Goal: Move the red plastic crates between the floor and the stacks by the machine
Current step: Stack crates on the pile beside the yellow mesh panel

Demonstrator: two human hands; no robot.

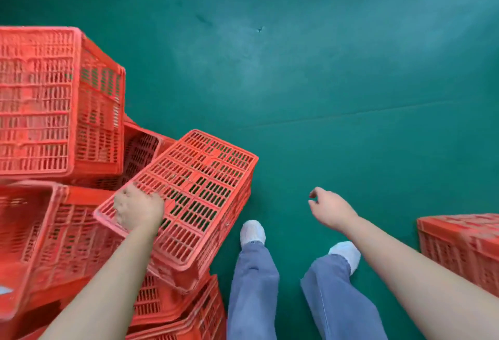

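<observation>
1. A person's left grip (pixel 139 210) is grasping the near edge of a red tilted crate (pixel 205 177), fingers curling over its rim. The crate is sitting bottom up and slanting on the pile at left, with green showing through its slotted base.
2. The right grip (pixel 329 210) is hanging released over the green floor (pixel 324 83), fingers loosely curled and touching nothing.
3. An upper crate (pixel 37 102) is lying bottom up at the top left. A half-hidden crate (pixel 140 148) is showing its dark inside just behind the tilted one. A lower-left crate (pixel 67 231) is leaning against the pile, and nested crates (pixel 189 310) are carrying the tilted one from below.
4. A lone crate (pixel 459 245) is standing on the floor at the right edge, well apart from the pile.
5. At least six red crates are showing, though the pile is hiding the full number.
6. Two white shoes (pixel 252 231) and blue trousers (pixel 253 285) are showing between the pile and the lone crate.
</observation>
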